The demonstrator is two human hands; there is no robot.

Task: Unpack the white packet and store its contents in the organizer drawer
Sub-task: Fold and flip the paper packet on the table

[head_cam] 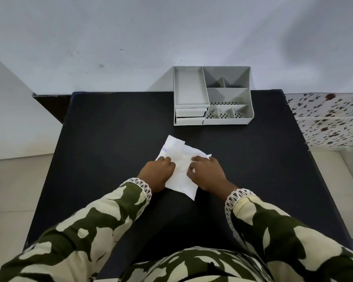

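White packet (179, 159) flat on black table (110, 139), pinched between both hands' curled fingers (165, 159).

Long sleeves (94, 226) and top in a cream and dark green blotch print; cream looped lace trims both cuffs (144, 185).

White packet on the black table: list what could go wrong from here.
1. Both hands, left and right, pinch the white packet; a hard tear could scatter the contents across the black table.
2. Both drawers of the organizer look closed, and it sits well beyond the packet, so loose items may drop on the way.
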